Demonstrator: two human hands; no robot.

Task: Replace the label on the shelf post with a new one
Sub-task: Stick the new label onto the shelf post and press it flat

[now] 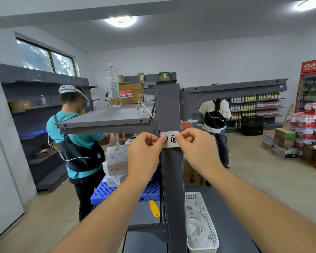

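A grey metal shelf post stands upright in the middle of the view. A white label with black marks lies across the post's front face, a little below the upper shelf. My left hand pinches the label's left edge between thumb and forefinger. My right hand pinches its right edge the same way. Fingertips hide both ends of the label, so I cannot tell whether it is stuck down.
A yellow-handled scraper lies on the lower shelf by a blue plastic crate. A white basket of paper scraps sits right of the post. A water bottle stands on the upper shelf. One person stands left, another person behind the post.
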